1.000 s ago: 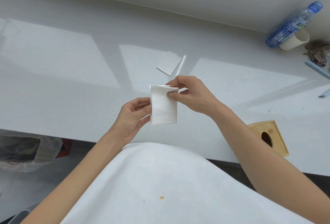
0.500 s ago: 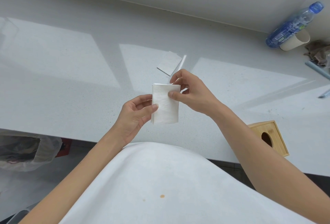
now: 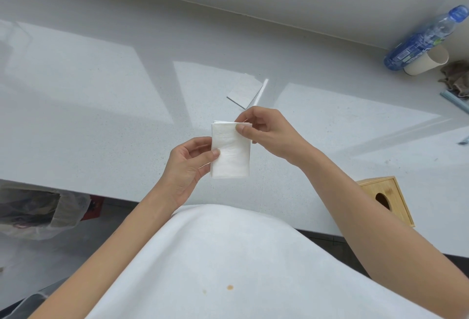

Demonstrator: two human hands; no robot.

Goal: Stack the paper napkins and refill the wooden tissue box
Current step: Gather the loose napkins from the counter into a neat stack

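Note:
A small white stack of folded paper napkins (image 3: 232,153) hangs upright above the white counter (image 3: 101,120), near its front edge. My left hand (image 3: 186,166) pinches the stack's left edge between thumb and fingers. My right hand (image 3: 269,132) grips its top right corner. The wooden tissue box (image 3: 385,198) with an oval hole stands at the counter's front right, partly hidden behind my right forearm. Another folded napkin (image 3: 245,90) lies flat on the counter behind my hands, next to a thin white strip (image 3: 261,91).
A blue plastic bottle (image 3: 426,38) and a paper cup (image 3: 426,63) lie at the back right, with a brown cloth (image 3: 456,77) beside them. A plastic bag (image 3: 38,209) hangs below the counter's left edge. The wall runs along the back.
The napkin stack has shifted slightly up and to the right between my hands. My right fingers moved onto its top right corner; my left thumb slid onto its left edge.

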